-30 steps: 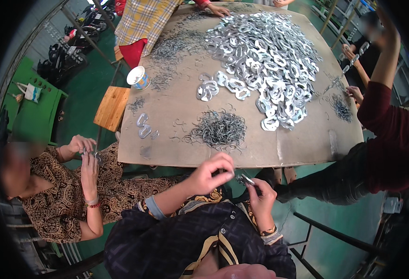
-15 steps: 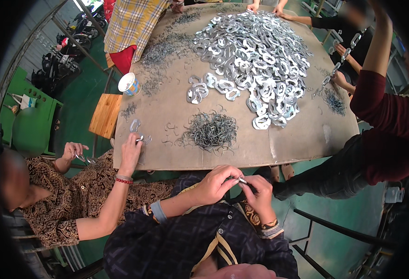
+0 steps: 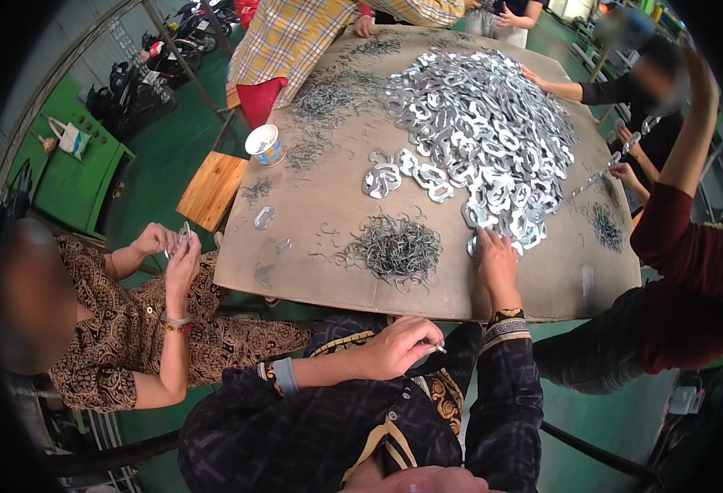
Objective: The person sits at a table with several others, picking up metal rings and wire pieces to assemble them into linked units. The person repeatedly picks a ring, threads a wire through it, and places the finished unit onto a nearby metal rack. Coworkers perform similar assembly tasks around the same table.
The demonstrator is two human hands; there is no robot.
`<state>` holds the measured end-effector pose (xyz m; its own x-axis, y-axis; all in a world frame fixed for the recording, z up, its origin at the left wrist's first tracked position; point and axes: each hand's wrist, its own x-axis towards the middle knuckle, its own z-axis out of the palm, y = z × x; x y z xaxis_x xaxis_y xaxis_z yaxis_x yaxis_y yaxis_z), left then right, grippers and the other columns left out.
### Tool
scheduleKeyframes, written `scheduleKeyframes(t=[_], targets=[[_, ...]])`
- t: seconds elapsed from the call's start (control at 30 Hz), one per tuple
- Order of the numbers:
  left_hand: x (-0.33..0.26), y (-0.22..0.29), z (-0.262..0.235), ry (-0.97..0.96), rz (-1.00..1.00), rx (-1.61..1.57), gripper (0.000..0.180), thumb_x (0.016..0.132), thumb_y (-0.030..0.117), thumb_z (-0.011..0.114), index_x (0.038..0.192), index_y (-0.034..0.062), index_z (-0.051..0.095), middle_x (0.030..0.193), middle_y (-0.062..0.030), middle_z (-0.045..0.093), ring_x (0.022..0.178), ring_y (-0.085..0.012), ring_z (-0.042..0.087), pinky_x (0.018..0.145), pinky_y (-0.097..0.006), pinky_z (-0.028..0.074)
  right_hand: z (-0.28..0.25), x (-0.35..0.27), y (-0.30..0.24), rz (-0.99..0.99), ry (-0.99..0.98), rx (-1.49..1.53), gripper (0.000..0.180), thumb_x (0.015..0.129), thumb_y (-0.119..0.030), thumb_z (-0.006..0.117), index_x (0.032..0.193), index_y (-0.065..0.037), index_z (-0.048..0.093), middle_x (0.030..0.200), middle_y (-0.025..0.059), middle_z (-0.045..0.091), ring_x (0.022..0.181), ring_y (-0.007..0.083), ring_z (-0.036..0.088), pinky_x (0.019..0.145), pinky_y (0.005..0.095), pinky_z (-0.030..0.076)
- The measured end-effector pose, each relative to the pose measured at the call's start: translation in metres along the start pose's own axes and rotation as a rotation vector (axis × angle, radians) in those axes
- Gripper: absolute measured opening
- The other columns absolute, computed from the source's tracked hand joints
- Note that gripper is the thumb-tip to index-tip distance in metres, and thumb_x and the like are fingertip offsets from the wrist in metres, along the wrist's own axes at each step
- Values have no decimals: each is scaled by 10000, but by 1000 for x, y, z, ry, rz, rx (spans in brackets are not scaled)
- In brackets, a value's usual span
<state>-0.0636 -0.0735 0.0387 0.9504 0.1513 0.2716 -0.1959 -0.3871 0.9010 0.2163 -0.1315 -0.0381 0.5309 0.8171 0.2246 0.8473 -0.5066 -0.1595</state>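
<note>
My left hand (image 3: 400,347) stays low by my lap, fingers closed around a small metal piece (image 3: 441,349) whose tip pokes out. My right hand (image 3: 496,256) reaches onto the brown table (image 3: 320,205) and rests on the near edge of a big heap of shiny oval metal links (image 3: 476,131). A mound of small wire hooks (image 3: 397,246) lies just left of that hand.
A person in a patterned brown top (image 3: 123,329) sits at my left, holding a link at the table corner. Someone in dark red (image 3: 682,271) at the right lifts a chain of links (image 3: 608,168). A paper cup (image 3: 264,144) and wooden stool (image 3: 212,189) stand far left.
My right hand left my lap, where both hands worked a small piece, and stretched forward onto the link heap. The person at left drew a hand back from the table.
</note>
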Motion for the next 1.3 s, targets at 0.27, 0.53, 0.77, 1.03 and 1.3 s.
scheduleKeyframes(t=[0.27,0.53,0.77,1.03,1.3], targets=[[-2,-7,3,34,-17,-29,101,913,19,578,996,59,537,1023,-73,623,990,-257,592,929,-376,405,0,-4,11,129,-84,109,428,706,-56,744,1119,-34,633,1081,190,592,991,367,585,826,431,491],[1,-15,10,96,-17,-4,100,907,30,585,993,50,537,988,-94,632,941,-284,608,888,-387,433,-41,-40,-18,410,13,977,244,812,-68,760,932,-5,557,691,64,644,631,182,643,567,313,524],[4,-7,10,159,-71,-17,99,912,27,584,993,18,528,975,-133,611,931,-301,608,837,-372,467,-106,-92,-99,478,3,1525,175,919,-45,654,969,-16,489,784,68,664,679,100,646,500,221,517],[2,-4,7,223,-75,59,126,885,43,621,976,21,536,927,-137,595,898,-327,595,805,-394,460,-114,-118,-124,361,153,1203,184,834,64,704,968,32,582,838,85,702,773,92,669,687,227,543],[-5,-3,12,261,-89,0,125,858,38,647,917,28,538,902,-119,617,875,-309,610,800,-383,446,-114,-138,-135,250,263,969,105,848,67,682,918,36,610,804,95,693,748,109,674,681,253,543]])
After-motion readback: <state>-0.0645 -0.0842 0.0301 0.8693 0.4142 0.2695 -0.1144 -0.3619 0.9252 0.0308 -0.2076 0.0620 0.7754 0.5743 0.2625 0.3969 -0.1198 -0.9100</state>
